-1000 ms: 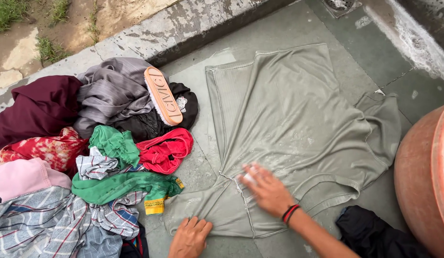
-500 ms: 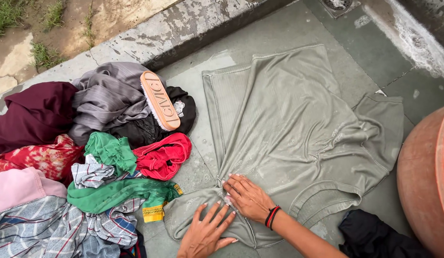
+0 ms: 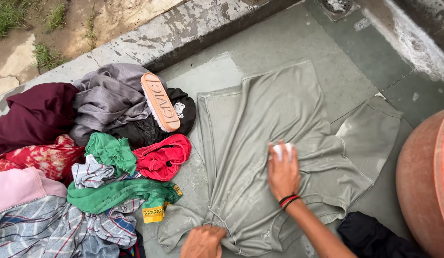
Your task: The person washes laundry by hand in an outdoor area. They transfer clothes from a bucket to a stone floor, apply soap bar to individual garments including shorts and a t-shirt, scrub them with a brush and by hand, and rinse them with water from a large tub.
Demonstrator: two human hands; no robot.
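Observation:
A wet grey-green shirt (image 3: 274, 119) lies spread flat on a grey concrete slab (image 3: 298, 43). My right hand (image 3: 283, 173), with red and black bands at the wrist, presses a white bar of soap (image 3: 282, 149) onto the middle of the shirt. My left hand (image 3: 203, 241) pins down the shirt's near bunched edge at the bottom of the view. An orange scrubbing brush (image 3: 159, 102) rests bristles-down on the clothes pile to the left, away from both hands.
A heap of clothes (image 3: 88, 157) fills the left: maroon, grey, black, red, green, pink and checked pieces. A large terracotta pot (image 3: 422, 186) stands at the right edge. A black cloth (image 3: 370, 236) lies near my right forearm. A drain (image 3: 339, 5) sits at the top.
My right hand slid from the shirt's near edge up and right to its middle with the soap. My left hand closed on the near edge. The view shifted right.

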